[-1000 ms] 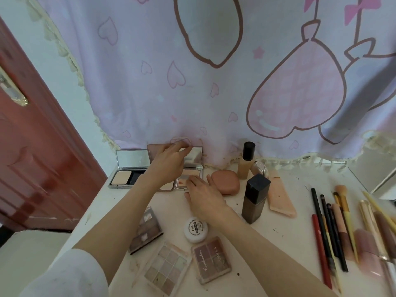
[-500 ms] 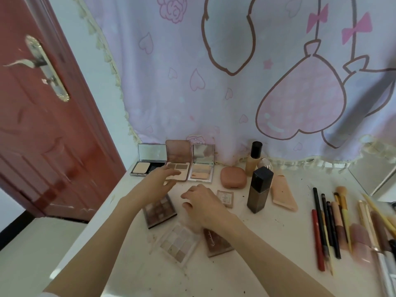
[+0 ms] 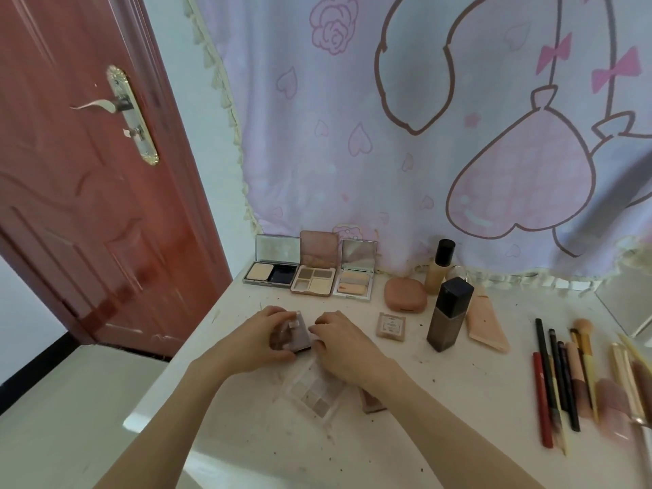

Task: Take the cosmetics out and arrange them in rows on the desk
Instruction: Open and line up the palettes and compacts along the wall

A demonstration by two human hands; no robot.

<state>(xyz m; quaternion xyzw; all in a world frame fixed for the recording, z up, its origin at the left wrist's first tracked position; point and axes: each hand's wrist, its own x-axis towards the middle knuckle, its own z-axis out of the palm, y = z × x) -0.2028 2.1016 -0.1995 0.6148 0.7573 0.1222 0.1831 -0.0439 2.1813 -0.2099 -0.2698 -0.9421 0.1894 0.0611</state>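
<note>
My left hand and my right hand both grip a dark eyeshadow palette, lifted slightly off the white desk and tilted. Three open compacts stand in a row at the back: a powder compact, a four-pan palette and a mirrored blush compact. Below my hands lies a clear multi-pan palette. A brown palette is half hidden under my right wrist.
A round pink compact, a small square pan, a beige bottle, a dark foundation bottle and a peach tube sit mid-desk. Pencils and brushes lie at the right. A red door stands left.
Both hands came back from the rear row of compacts and closed on the dark eyeshadow palette, raising it. The view tilted up and left.
</note>
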